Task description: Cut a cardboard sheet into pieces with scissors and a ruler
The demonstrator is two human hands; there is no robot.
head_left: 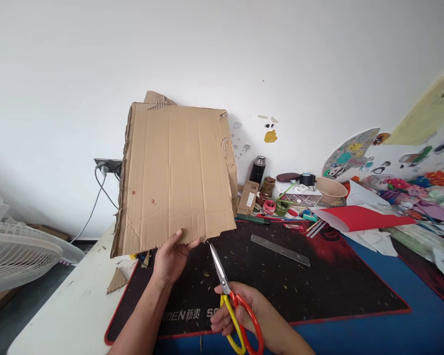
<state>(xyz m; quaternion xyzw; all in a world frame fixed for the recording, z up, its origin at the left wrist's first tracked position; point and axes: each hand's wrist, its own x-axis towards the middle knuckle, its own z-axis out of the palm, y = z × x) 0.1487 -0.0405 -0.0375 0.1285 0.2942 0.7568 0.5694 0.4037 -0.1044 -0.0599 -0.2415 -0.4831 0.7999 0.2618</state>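
Observation:
My left hand grips the bottom edge of a large brown cardboard sheet, thumb in front and fingers behind. The sheet stands raised above the black desk mat, with ragged left and right edges and more torn cardboard showing behind its top. In my right hand is a pair of scissors with one red and one yellow handle. Their blades are together and point up toward the lower right part of the sheet, just below its edge. Part of my left fingers is hidden behind the cardboard.
A clear ruler lies on the black mat. Behind it are a black flask, paint jars and a small box. Red paper lies to the right. A white fan stands at left, near a cardboard scrap.

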